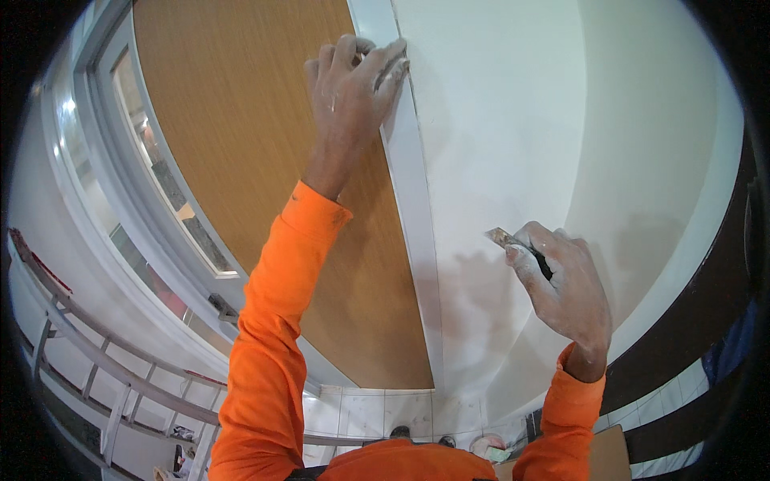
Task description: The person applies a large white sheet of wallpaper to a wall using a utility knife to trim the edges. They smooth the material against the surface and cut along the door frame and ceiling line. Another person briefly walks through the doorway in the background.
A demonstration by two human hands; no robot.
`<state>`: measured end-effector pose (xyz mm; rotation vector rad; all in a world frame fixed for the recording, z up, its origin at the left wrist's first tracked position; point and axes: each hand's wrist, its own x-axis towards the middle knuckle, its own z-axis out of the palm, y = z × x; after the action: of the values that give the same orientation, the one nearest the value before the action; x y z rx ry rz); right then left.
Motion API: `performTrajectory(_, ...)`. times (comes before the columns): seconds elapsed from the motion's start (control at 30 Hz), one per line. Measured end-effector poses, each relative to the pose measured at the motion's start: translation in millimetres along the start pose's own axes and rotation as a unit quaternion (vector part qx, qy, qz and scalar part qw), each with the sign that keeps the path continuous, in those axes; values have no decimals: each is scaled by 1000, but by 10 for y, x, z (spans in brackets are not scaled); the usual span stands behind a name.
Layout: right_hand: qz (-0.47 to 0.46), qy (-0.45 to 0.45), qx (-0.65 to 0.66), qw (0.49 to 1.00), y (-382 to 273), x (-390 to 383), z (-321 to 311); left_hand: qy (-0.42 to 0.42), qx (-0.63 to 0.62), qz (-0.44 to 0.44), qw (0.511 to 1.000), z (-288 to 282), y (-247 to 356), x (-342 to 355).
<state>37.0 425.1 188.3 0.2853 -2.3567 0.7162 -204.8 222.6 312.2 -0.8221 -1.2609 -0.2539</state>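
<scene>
High up, my left hand (353, 92) reaches to the white door trim (410, 172), at its seam with the white wall (489, 120). Its thumb and forefinger are pinched together at the trim's edge; whatever is between them is too small to make out. White dust coats the fingers. Lower and to the right, my right hand (565, 280) is closed around a short-bladed tool (503, 237) with a dark handle. The blade points up and left, and appears apart from the wall. Whether it is a scraper or a knife cannot be told.
A brown wood-look door panel (281, 160) stands left of the trim. Further left are a glazed frame (172, 184) and a metal ladder (120, 377). Tiled floor (365, 413) lies far below, with a cardboard piece (607, 454) and a dark band (682, 345) at right.
</scene>
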Motion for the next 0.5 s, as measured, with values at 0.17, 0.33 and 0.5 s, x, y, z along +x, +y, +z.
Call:
performTrajectory(0.17, 22, 32, 0, 999, -47, 94, -23, -69, -71, 0, 995, -157, -11, -80)
performTrajectory(0.33, -37, 135, -17, 990, -307, 711, 37, -45, -225, -99, 968, -397, 96, -271)
performTrajectory(0.5, -142, 258, -122, 948, -415, 1733, 180, -67, -299, -147, 940, -789, 256, -552)
